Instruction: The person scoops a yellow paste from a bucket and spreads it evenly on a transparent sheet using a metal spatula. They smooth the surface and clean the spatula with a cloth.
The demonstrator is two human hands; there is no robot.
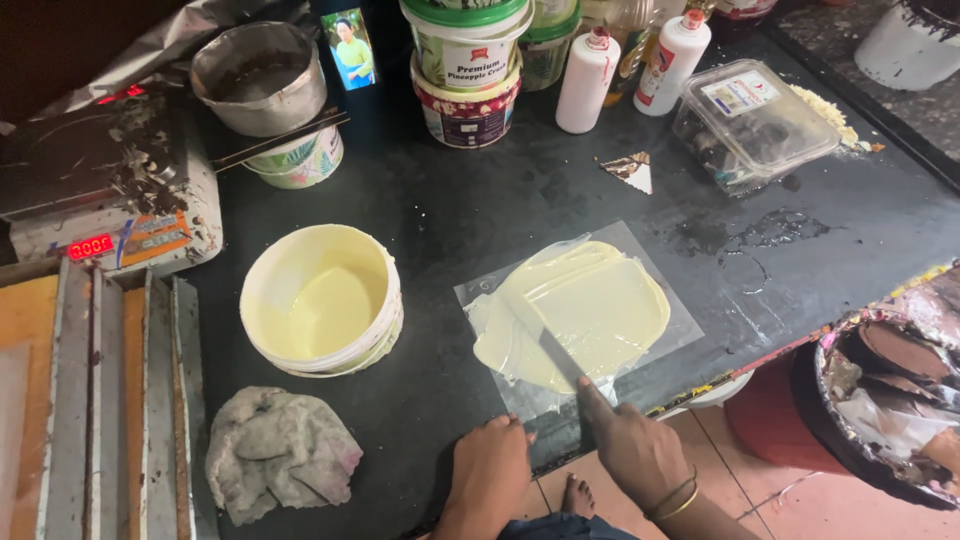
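- Cream is mostly flattened across the clear sheet; its left edge looks uneven.
- My right hand grips the spatula on the sheet.
- My left hand rests curled, empty, just below the sheet.

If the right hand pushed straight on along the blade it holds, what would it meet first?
The right hand points up-left along the palette knife, so it would likely run into the pale cream spread on the clear plastic sheet.

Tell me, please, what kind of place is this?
Probably a small bakery or cake-decorating workspace. A right hand spreads pale cream with a palette knife on a clear sheet; a cream tub and a digital scale stand on the dark counter.
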